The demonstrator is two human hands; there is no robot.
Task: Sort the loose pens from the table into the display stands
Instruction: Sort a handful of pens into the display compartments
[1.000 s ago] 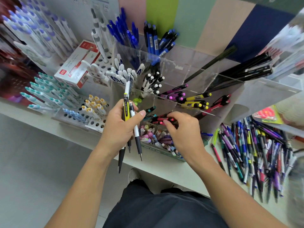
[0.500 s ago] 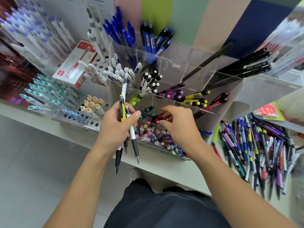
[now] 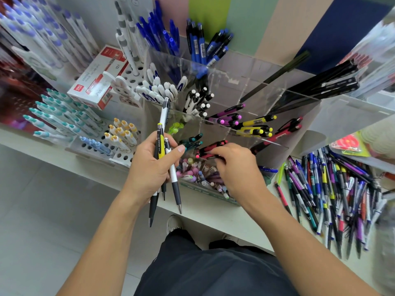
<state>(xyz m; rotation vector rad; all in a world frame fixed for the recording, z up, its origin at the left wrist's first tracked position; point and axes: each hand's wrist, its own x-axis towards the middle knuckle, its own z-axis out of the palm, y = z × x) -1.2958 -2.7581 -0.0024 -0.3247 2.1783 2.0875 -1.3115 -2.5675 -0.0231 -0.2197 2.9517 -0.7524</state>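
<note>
While the left hand (image 3: 149, 167) clenches a small bundle of pens (image 3: 163, 159) upright at about 9 o'clock of the clear display stand (image 3: 256, 116), the right hand (image 3: 235, 167) reaches into the stand's near compartment at 6 o'clock, its fingers curled among the red-and-black pens (image 3: 210, 147); whether they pinch one cannot be told. Loose pens (image 3: 333, 193) lie heaped on the desk (image 3: 213, 212) at 3 o'clock, well apart from both hands. Risk, as judged: the bundle is gripped only at mid-length, so one pen could slide out and drop past the desk edge to the floor; a pen might also land in a neighbouring compartment, since the dividers are transparent and hard to read. Hidden or unclear: the right fingertips, covered by the hand's back; the compartment floors; the pile's right margin, blurred and cut off by the frame.
</note>
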